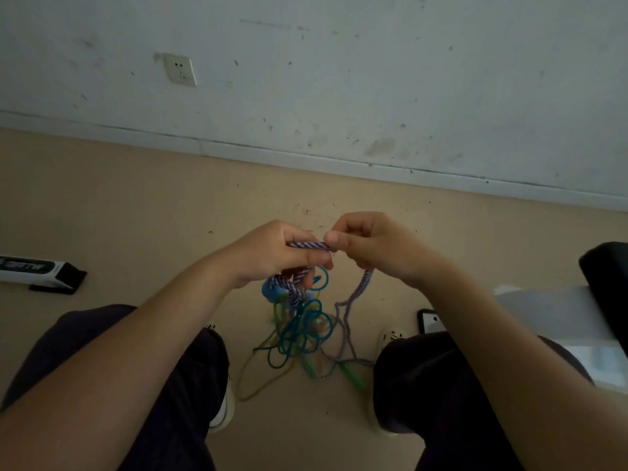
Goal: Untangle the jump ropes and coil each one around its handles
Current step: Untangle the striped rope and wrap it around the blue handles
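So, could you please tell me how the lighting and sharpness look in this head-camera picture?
Head view: dim and flat, no glare; wide-angle bending shows in the baseboard; the left hand and right hand gripping the purple striped rope are fairly sharp; the rope tangle below is softer and murky.

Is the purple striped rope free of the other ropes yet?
No. The purple striped rope still runs down into the blue rope loops.

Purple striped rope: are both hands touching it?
Touching. The head view shows the left hand and right hand pinching the purple striped rope between them.
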`<move>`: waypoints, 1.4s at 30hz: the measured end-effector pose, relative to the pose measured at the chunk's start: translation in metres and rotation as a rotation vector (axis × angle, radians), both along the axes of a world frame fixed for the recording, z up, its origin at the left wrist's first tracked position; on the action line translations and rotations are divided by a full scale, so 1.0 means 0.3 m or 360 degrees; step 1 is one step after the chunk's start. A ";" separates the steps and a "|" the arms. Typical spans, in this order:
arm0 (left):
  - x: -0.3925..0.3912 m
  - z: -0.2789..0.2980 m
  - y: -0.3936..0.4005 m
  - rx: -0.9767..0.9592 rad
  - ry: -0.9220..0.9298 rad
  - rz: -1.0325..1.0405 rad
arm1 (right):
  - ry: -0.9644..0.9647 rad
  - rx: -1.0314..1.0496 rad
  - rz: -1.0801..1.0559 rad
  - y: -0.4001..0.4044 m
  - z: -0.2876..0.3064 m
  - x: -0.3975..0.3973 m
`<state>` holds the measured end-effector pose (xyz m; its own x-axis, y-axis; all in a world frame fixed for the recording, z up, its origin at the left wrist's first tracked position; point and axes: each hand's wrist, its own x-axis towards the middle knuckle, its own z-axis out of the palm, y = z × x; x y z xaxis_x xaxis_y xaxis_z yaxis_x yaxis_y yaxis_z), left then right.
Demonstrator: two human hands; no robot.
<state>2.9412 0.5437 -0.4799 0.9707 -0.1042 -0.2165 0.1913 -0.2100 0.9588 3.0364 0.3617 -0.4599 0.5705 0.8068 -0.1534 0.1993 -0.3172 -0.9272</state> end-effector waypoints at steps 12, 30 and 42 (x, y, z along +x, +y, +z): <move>0.017 -0.015 0.040 0.0400 -0.0013 0.0022 | -0.0123 -0.0023 -0.0302 -0.039 -0.003 0.065; 0.012 -0.005 0.029 0.0158 0.0050 -0.0003 | -0.0230 0.0058 -0.0247 0.015 -0.017 0.011; 0.000 0.015 0.041 -0.0034 0.0003 0.0194 | -0.0388 0.0151 -0.0580 0.001 -0.059 0.059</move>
<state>2.9410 0.5561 -0.4754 0.9760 0.0102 -0.2175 0.2162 -0.1643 0.9624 3.0540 0.3622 -0.4777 0.8303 0.5507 0.0855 0.3064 -0.3231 -0.8954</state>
